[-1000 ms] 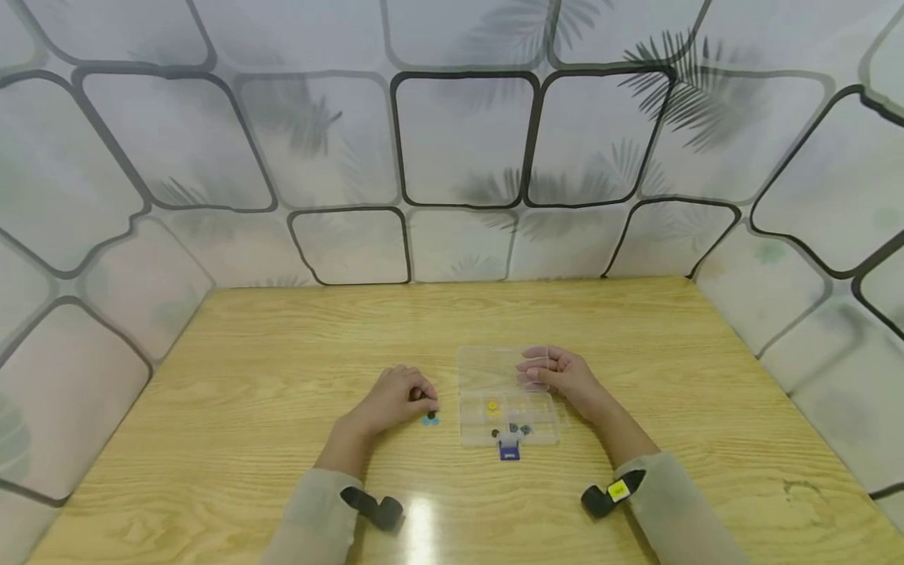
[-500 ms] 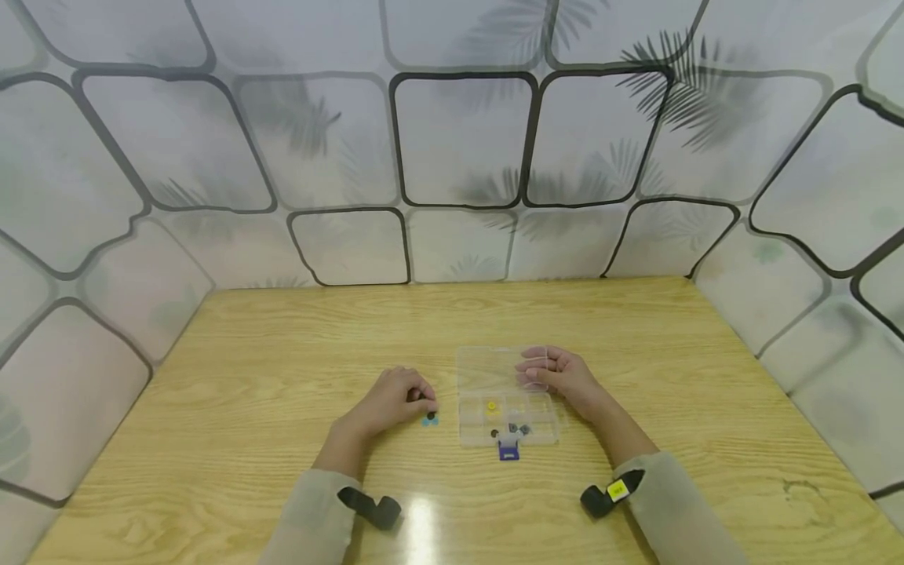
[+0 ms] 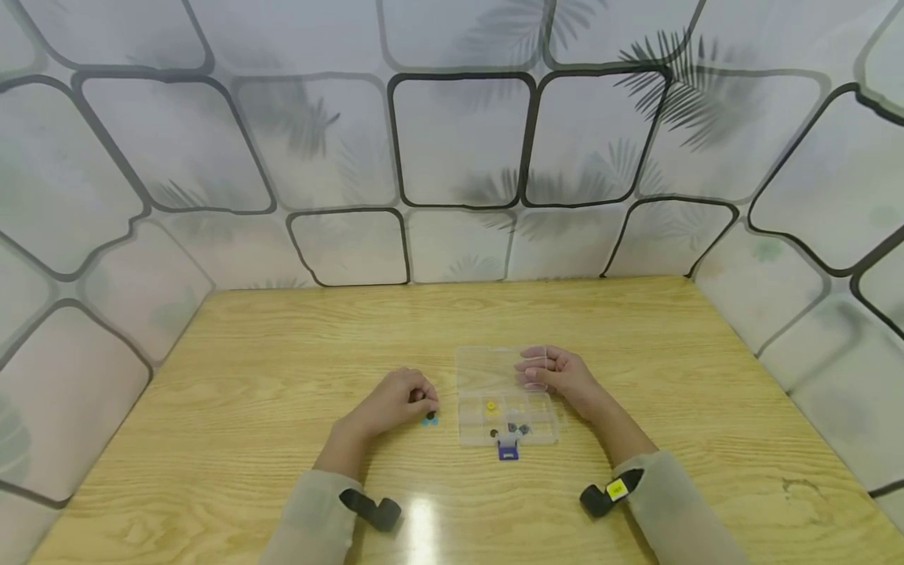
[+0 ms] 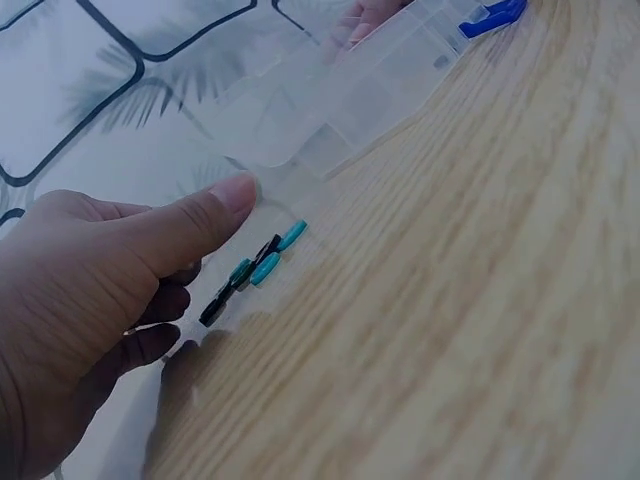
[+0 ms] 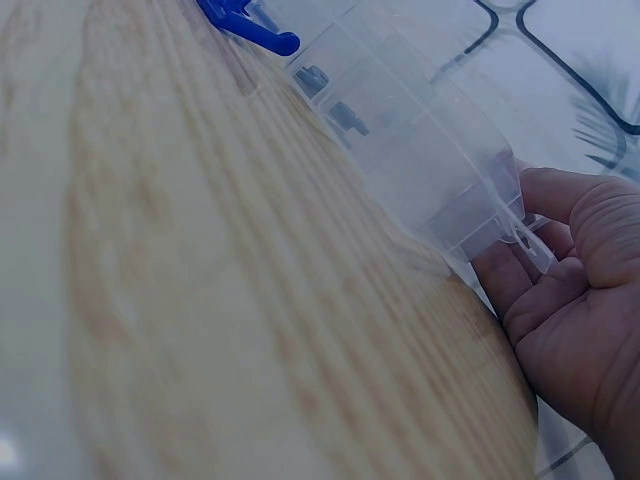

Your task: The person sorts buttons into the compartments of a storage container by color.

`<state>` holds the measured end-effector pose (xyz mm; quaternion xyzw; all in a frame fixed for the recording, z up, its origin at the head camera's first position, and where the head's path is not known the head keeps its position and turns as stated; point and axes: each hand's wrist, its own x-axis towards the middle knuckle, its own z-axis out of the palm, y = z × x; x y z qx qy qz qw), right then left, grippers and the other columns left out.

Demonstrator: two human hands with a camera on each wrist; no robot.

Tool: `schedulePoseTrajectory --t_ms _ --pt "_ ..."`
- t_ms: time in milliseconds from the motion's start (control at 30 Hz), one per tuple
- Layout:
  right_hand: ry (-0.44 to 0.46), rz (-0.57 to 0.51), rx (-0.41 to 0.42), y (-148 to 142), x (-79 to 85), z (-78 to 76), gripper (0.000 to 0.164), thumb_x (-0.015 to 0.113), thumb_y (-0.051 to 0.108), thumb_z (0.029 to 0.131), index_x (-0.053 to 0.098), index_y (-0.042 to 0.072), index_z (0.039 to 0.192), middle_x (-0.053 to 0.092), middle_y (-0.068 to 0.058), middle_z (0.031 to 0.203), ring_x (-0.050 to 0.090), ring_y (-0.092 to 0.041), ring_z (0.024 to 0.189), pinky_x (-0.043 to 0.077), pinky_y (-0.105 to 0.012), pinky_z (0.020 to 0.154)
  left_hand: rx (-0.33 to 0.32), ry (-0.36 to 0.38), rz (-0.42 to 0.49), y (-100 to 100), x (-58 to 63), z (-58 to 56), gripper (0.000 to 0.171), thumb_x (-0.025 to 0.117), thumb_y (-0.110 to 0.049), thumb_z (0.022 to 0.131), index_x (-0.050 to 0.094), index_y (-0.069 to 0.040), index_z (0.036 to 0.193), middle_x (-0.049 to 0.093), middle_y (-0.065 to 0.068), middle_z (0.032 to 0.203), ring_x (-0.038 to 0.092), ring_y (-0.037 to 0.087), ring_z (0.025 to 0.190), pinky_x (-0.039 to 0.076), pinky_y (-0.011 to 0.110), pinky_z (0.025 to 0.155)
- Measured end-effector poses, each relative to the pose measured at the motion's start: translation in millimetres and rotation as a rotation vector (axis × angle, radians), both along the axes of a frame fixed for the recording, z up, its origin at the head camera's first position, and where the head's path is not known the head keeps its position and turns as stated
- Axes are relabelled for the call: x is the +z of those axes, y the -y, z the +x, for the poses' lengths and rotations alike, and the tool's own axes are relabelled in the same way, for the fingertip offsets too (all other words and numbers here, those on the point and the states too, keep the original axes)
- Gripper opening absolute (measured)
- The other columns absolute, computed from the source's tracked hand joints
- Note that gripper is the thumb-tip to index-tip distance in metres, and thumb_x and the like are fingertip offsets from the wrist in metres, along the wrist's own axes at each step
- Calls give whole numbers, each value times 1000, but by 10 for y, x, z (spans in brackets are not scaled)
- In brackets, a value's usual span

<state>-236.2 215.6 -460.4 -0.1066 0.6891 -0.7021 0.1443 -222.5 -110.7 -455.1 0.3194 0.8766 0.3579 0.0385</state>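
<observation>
My left hand [image 3: 395,402] is low over the table with its thumb and forefinger close together. Just by its thumb tip lie small round black and teal pieces, among them a teal piece [image 4: 265,268] and a black piece [image 4: 212,310], apparently flat on the wood. The forefinger's tip is hidden in the left wrist view, so whether it pinches anything is unclear. A clear plastic compartment box [image 3: 469,435] with a blue latch [image 3: 508,451] stands with its lid [image 3: 487,369] raised. At the lid's right edge my right hand [image 3: 572,384] holds it, fingers showing through the plastic.
Inside the box are a yellow piece [image 3: 491,406], a dark round piece [image 3: 493,433] and grey pieces [image 3: 521,429] in separate compartments. The wooden table [image 3: 282,329] ends at a patterned cloth wall [image 3: 459,243] behind and at both sides.
</observation>
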Motion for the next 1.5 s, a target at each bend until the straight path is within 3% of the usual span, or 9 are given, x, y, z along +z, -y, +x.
schedulePoseTrajectory --t_ms 200,400,500,633,967,1133,1267,1500 --pt "-6 7 5 -4 18 -10 50 64 9 90 42 -10 131 69 -2 104 68 -15 92 54 -31 81 56 -75 -40 -67 40 4 6 69 -24 87 65 -20 84 48 -11 74 40 10 74 34 28 70" --pt "-19 13 2 -12 41 -16 49 63 8 90 42 -10 131 69 -3 105 68 -16 92 54 -30 81 105 -197 -83 -222 120 -1 7 69 -23 87 67 -17 85 53 -11 75 44 8 75 39 31 76" --pt "-22 7 4 -13 50 -20 49 64 7 90 42 -11 131 69 -4 105 69 -16 91 54 -31 81 131 -207 -112 -290 151 -2 6 69 -23 87 68 -17 85 54 -11 75 44 8 75 39 31 77" --pt "-19 -6 6 -18 50 -29 49 63 6 90 42 -11 130 69 -2 103 69 -16 91 54 -31 81 156 -155 -154 -344 198 -22 8 68 -25 88 68 -17 89 55 -8 79 45 10 77 38 33 79" --pt "0 -2 20 -21 37 -22 47 64 5 89 43 -12 127 71 1 99 68 -14 92 54 -28 81 85 -61 -238 -341 303 -221 17 72 -20 84 70 -13 99 59 -4 87 49 15 84 40 42 86" --pt "20 21 -3 -35 48 11 45 66 6 88 45 -11 124 71 0 98 69 -14 91 54 -28 80 52 -37 -263 -398 303 -318 15 70 -18 86 68 -10 100 61 -2 89 50 15 85 42 37 84" --pt "26 10 -3 -41 54 34 44 66 5 88 46 -12 123 71 0 97 69 -14 90 54 -29 80 -11 -10 -277 -460 301 -424 10 66 -13 87 65 -9 96 61 -1 90 51 14 84 45 33 80" --pt "44 -14 11 -50 35 38 37 62 2 89 47 -11 121 71 0 94 69 -15 89 55 -29 78 -132 119 -254 -528 304 -585 10 63 -11 90 64 -10 101 61 0 95 54 14 88 47 30 81"
